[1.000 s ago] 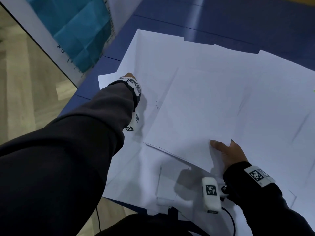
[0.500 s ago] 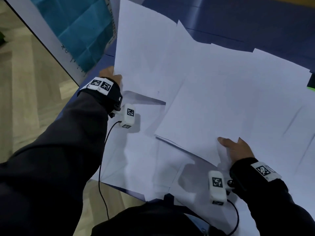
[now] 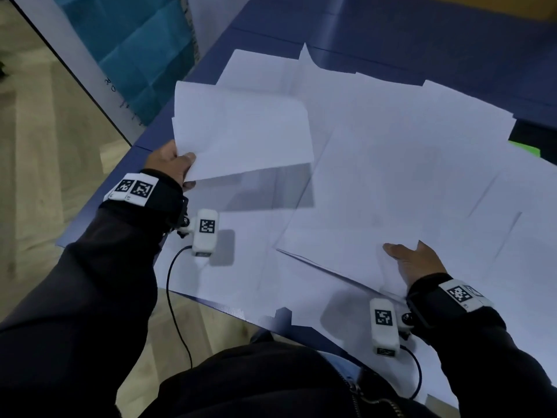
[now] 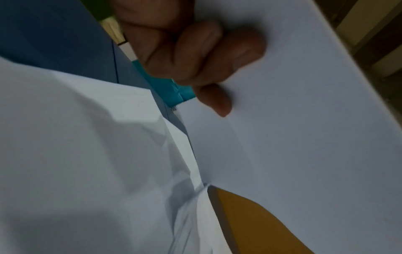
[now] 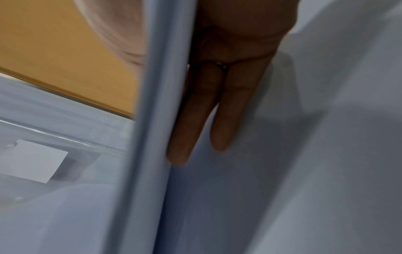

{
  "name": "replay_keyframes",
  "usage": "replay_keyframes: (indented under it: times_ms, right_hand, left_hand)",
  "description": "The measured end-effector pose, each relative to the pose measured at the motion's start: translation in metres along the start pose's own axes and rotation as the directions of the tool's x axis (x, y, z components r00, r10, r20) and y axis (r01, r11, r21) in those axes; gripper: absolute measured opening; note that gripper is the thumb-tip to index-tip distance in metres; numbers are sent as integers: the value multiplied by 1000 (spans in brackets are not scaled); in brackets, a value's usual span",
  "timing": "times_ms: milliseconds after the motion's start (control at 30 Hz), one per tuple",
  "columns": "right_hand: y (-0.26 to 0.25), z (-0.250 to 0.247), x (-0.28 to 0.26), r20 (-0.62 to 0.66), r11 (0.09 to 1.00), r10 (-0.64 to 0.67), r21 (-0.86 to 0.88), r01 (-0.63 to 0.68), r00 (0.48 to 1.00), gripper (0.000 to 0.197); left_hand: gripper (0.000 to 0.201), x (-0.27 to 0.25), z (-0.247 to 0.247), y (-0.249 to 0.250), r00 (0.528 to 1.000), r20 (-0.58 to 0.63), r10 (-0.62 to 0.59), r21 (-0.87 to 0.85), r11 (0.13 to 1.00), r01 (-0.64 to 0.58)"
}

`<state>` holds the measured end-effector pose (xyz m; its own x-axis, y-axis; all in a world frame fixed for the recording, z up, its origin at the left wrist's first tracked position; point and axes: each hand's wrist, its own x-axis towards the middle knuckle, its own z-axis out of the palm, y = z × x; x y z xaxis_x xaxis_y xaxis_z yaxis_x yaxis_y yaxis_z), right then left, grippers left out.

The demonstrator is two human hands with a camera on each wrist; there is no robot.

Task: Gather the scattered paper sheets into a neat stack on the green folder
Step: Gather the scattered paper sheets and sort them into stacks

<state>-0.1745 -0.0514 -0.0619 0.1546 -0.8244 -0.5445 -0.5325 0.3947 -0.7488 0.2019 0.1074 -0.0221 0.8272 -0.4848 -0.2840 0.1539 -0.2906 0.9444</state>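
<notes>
White paper covers most of the blue table (image 3: 422, 34), the sheets (image 3: 391, 164) overlapping so much that their edges blur together and no sure count can be made; one sheet (image 3: 241, 137) is lifted clear of the rest, casting a shadow on those beneath it; the folder (image 3: 524, 147) shows only as a small green sliver at the right edge, almost wholly buried under paper, with something dark just beyond it that cannot be identified; two hands are in view; the left hand (image 3: 168, 161) pinches the near left corner of the lifted sheet, thumb on top and fingers (image 4: 195, 56) curled beneath, as the left wrist view confirms; the right hand (image 3: 416, 260) lies on the near edge of a large sheet, thumb out to the side; the right wrist view shows two straight fingers (image 5: 230, 111) beside a raised paper edge, the other fingers hidden behind it, so the hand grips nothing that can be seen; a teal board (image 3: 144, 49) with a white border leans past the table's left edge, cut off at the top; wooden floor (image 3: 45, 146) shows beside it.
</notes>
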Motion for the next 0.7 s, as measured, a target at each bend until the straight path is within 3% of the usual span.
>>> replay_keyframes:
  times_ms: [233,367,467,500,600,700]
  right_hand:
    - [9,11,3,75,999,30,7,-31,997,41]
    - [20,13,16,106,993,98,52,-104,990,86]
    - [11,12,7,77,972,164,159,-175,983,47]
    - [8,13,4,46,967,176,180,-182,983,45]
    - [6,12,9,46,967,164,190,-170,985,67]
    - [-1,16,12,88,986,137,87,-144,987,71]
  left_hand:
    - [18,-52,38,-30,973,216,-75,121,991,50]
    - [16,-63,58,-50,943,317,-103,363,931,-20]
    - [37,-69,74,-53,944,303,-128,515,856,-50]
    - [45,-70,78,-52,941,309,-134,546,836,-60]
    - [60,-70,89,-52,922,353,-160,623,776,-103]
    - [65,-66,99,-55,900,384,-208,698,703,-135]
